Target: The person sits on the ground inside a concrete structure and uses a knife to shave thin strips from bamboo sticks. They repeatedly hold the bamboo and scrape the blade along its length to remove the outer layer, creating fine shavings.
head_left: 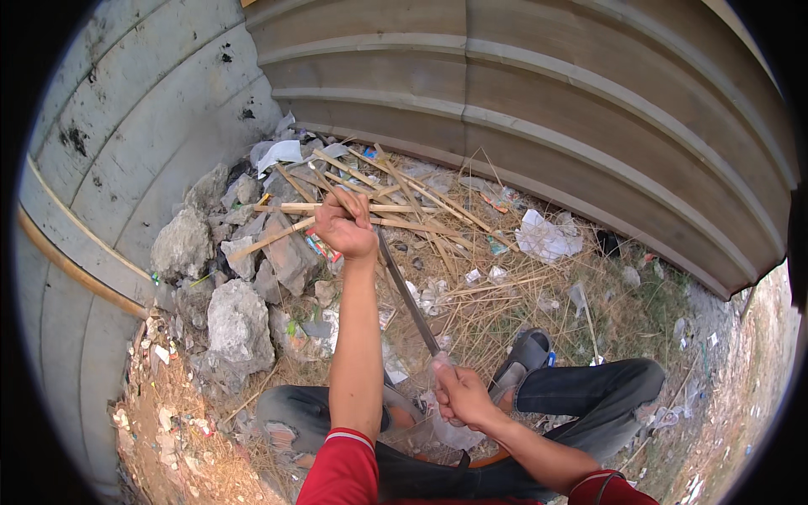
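Observation:
My left hand (pixel 347 225) is raised over a pile of split bamboo strips (pixel 412 189). Its fingers curl round a thin bamboo strip (pixel 320 175) that points up and away. My right hand (pixel 465 397), lower and nearer my body, closes round the pale handle of a long knife (pixel 411 301). The straight, narrow blade slants up and left from that fist, and its far end passes just behind my left wrist. Whether the blade touches the strip cannot be seen.
Grey rocks (pixel 239 324) heap up at the left, beside a pale panel wall (pixel 160 109). Ribbed metal sheeting (pixel 539 93) closes the far side. Dry straw, crumpled white paper (pixel 549 236) and other litter cover the ground. My bent legs (pixel 581 400) and a grey sandal (pixel 528 349) are near.

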A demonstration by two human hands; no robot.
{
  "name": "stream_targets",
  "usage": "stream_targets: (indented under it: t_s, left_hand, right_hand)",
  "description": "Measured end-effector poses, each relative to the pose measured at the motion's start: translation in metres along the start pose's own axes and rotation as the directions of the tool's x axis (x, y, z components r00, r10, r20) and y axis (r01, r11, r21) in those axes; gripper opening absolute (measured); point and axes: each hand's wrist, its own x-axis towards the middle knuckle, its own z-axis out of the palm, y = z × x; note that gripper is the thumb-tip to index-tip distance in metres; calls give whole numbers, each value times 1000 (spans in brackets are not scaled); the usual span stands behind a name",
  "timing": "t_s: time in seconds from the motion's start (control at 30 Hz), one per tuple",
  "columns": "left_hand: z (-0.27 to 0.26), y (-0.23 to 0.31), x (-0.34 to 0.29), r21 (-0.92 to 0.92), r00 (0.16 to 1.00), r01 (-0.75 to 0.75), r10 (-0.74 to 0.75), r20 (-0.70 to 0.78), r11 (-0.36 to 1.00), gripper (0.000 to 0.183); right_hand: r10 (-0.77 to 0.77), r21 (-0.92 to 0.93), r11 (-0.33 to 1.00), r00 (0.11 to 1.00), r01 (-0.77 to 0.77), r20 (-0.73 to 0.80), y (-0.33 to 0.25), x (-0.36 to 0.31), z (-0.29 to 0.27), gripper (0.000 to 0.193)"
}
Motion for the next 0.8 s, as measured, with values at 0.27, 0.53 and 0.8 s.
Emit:
stream_targets:
  t_s: [0.27, 0.53, 0.8]
  left_hand:
    - [-10, 9, 0, 25, 1000, -8, 8, -1, 1000, 70]
    - [-15, 13, 15, -39, 1000, 5, -4, 7, 999, 68]
    - [-33, 40, 23, -148, 908, 316, -254, 334, 937, 72]
  right_hand:
    - [-450, 263, 858, 893, 440, -27, -93, -23, 15, 45]
    - [373, 26, 928, 924, -372, -83, 26, 6, 1, 45]
    - [-374, 105, 922, 927, 373, -6, -72, -12, 17, 40]
